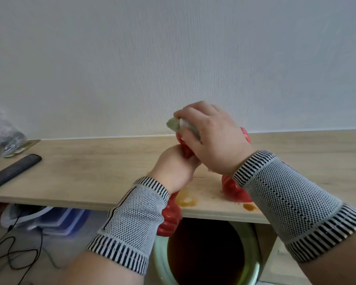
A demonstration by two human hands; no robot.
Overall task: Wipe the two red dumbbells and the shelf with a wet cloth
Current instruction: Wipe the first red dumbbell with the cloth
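While one red dumbbell (170, 219) is gripped at its handle by the left hand (176, 169) and tilted over the shelf (80, 171) near edge, the wet cloth (176, 123) is held bunched in the right hand (210, 138) against its far head; rigid, probably heavy and slippery once wet, it is best held mid-handle. The second dumbbell (234, 192) lies on the shelf to the right.

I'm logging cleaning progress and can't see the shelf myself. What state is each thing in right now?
Left hand: grips the handle of the held dumbbell.
Held dumbbell: lifted, tilted, near end past the shelf edge.
Right hand: presses the cloth onto its far end.
Cloth: bunched.
Second dumbbell: resting on the shelf.
Shelf: orange stains near the front edge.
Phone: lying flat, screen dark.
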